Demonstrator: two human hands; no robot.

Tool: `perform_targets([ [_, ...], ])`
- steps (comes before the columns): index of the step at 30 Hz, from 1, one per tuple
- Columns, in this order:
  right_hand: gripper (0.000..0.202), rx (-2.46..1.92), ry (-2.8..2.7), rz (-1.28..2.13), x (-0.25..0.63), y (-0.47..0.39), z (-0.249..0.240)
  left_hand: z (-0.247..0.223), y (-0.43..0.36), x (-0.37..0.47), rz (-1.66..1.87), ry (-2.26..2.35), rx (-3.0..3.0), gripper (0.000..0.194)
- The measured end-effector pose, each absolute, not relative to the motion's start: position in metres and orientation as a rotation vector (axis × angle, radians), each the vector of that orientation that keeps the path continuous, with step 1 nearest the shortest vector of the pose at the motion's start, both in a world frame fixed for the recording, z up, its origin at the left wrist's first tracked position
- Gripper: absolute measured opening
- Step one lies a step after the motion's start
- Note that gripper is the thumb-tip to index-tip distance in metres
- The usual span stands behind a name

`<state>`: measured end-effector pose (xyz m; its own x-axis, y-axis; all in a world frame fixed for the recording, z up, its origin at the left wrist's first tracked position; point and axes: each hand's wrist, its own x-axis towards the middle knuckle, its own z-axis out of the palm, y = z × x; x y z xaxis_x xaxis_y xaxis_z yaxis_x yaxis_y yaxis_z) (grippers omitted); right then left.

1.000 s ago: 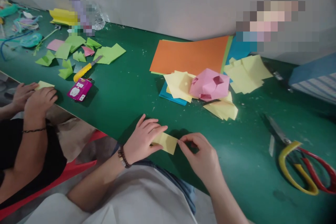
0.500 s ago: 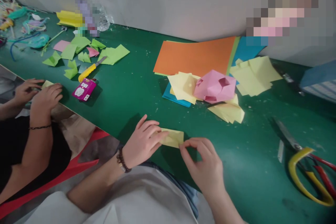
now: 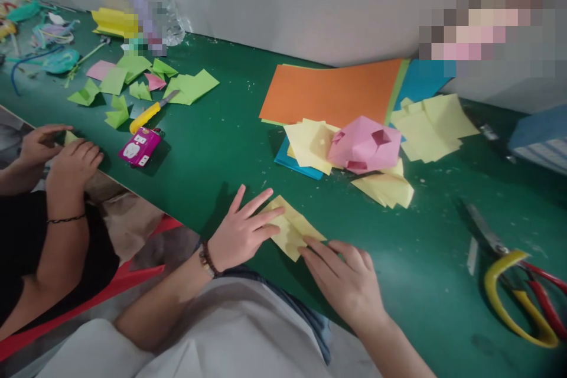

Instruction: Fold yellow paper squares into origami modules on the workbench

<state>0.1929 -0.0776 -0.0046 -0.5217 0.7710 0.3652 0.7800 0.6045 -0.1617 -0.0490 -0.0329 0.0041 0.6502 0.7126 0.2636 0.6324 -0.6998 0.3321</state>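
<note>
A small sheet of pale yellow paper (image 3: 290, 227), creased and partly opened out, lies on the green table before me. My left hand (image 3: 243, 231) is open, its fingers spread and the tips of some resting on the paper's left part. At the right side, my right hand (image 3: 348, 277) pinches the paper's near edge between thumb and fingers. Just behind are loose yellow sheets (image 3: 305, 144), a folded pink paper shape (image 3: 365, 144) and a folded yellow piece (image 3: 387, 186).
Scissors (image 3: 509, 260) with yellow and red handles lie at right. Orange paper (image 3: 332, 91) is by the wall. Green paper pieces (image 3: 190, 87), a yellow utility knife (image 3: 146, 117) and a magenta box (image 3: 139, 146) lie left. A co-worker's hands (image 3: 75, 162) hold paper at far left.
The yellow paper has gone from a narrow folded strip to a wider, turned, partly opened sheet. My left fingers have spread apart, and my right hand has shifted slightly down along the edge.
</note>
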Motion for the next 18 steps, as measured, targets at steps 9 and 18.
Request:
perform_targets([
  [9, 0.009, -1.315, -2.297, 0.171, 0.175, -0.061, -0.004, 0.000, -0.054, -0.050, 0.496, 1.126, 2.534, 0.028],
  [18, 0.013, -1.604, -2.176, 0.119, 0.157, -0.061, 0.001, -0.001, -0.055, -0.052, 0.436, 1.080, 2.553, 0.044],
])
